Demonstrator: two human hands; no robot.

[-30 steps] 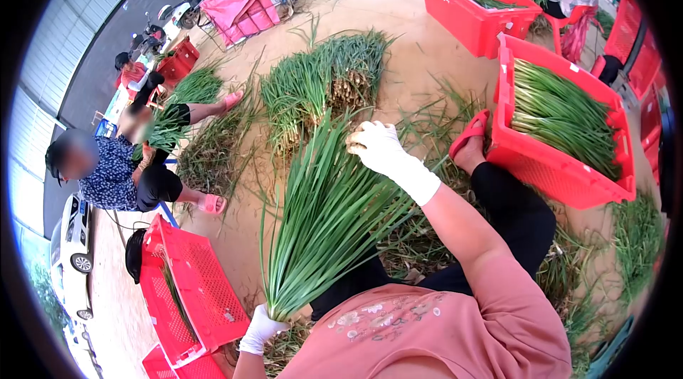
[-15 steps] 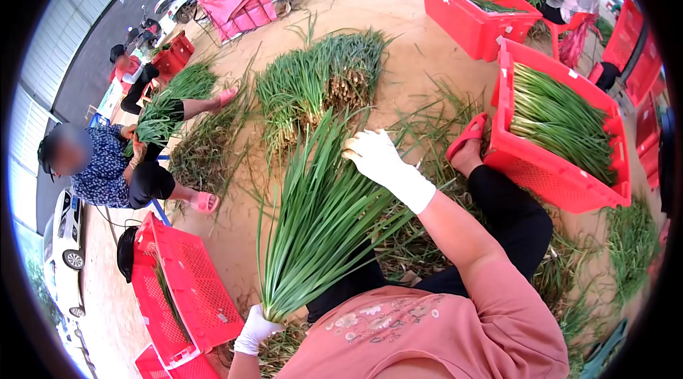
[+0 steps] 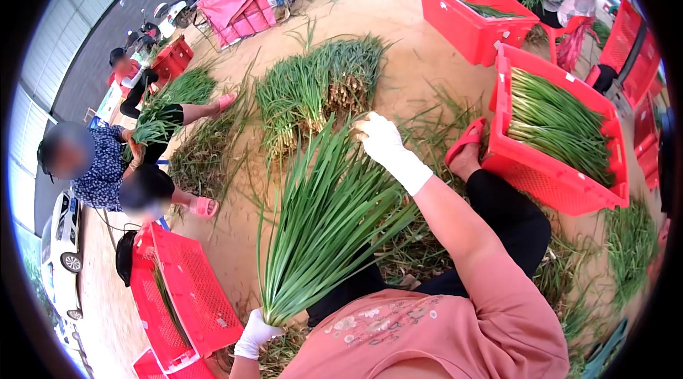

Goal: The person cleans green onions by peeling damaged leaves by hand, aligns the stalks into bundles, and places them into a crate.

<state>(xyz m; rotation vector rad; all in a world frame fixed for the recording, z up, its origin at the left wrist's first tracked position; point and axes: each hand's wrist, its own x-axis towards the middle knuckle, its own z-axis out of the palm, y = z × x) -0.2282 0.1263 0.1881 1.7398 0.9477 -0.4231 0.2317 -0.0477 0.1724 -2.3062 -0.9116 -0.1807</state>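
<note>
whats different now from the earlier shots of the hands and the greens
The right hand has moved a little away from the body, up near the leaf tips; whether it grips any leaf is unclear. No clear new hold or release shows. The left hand still grips the green bundle at its base. The filled red crate and piled greens stay put.

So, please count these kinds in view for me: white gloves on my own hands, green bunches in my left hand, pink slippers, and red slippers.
White gloves: 2
Green bunch in your left hand: 1
Pink slippers: 2
Red slipper: 1
Total: 6
</note>
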